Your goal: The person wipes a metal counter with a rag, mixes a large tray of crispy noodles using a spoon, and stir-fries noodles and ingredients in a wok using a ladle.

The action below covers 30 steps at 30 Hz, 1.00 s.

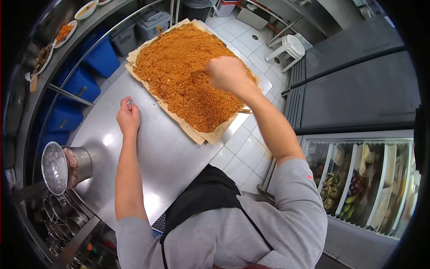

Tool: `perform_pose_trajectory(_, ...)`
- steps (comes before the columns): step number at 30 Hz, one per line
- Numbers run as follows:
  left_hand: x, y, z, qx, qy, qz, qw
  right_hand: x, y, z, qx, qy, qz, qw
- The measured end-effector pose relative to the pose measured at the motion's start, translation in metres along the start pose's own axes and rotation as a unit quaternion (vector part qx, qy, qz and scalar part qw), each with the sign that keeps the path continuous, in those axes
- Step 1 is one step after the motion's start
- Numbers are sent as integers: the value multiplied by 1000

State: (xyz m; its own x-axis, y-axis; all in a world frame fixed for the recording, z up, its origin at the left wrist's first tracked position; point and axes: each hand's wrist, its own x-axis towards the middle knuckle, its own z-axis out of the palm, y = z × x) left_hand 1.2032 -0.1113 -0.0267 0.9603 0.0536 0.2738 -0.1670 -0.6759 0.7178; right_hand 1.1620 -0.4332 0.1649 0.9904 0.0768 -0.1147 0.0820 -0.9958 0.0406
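A wide, thick layer of orange-brown crumbly food point(179, 58) covers brown paper point(192, 134) on the steel table. Over the right part of this layer, my right hand point(228, 76) is closed in a fist, slightly blurred. What it holds, if anything, is hidden. Beneath and in front of it the crumbs look darker and finer. My left hand point(128, 117) is by the bare steel left of the paper, fingers curled in and seemingly holding nothing. It does not touch the food.
The steel table point(156, 157) carries a metal pot point(83, 163) with a tilted metal bowl point(54, 168) at its left. Blue bins point(101, 56) stand under a shelf with white dishes point(65, 33). At right are a glass-topped fridge point(358, 184) and a white stool point(291, 47).
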Motion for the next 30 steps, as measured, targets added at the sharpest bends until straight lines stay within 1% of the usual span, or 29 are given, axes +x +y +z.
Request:
perform_pose_trajectory(1,1,0,0,3,0,3,1000,3,17,4,0,10,28,1000)
perform_pose_trajectory(2,1,0,-1,7,-3,8,1000,0,31,7,35,67,41,996)
perform_pose_trajectory(5,1,3,-3,6,-7,3,1000,20,71,49,38,34,54,997)
perform_pose_trajectory(8,1,2,-3,6,-13,-13,1000,13,76,60,28,-8,46,999)
perform_pose_trajectory(9,-1,2,-4,6,-11,-12,1000,6,75,56,19,-26,45,998)
perform_pose_trajectory(12,3,3,-2,3,-10,-2,1000,-11,75,34,-8,-22,61,998)
perform_pose_trajectory(15,-1,3,-3,1,-10,-12,1000,-14,72,22,24,13,98,995)
perform_pose_trajectory(20,1,2,-3,8,-15,-23,1000,35,76,77,48,50,101,992)
perform_pose_trajectory(23,2,0,0,6,-8,-22,1000,59,60,74,44,44,93,994)
perform_pose_trajectory(26,0,3,-2,-17,-3,-22,1000,75,61,62,37,43,84,995)
perform_pose_trajectory(29,0,1,-1,-29,-3,-25,999,57,45,18,46,40,84,995)
perform_pose_trajectory(30,1,1,-1,-24,0,-26,999,51,41,17,47,62,54,996)
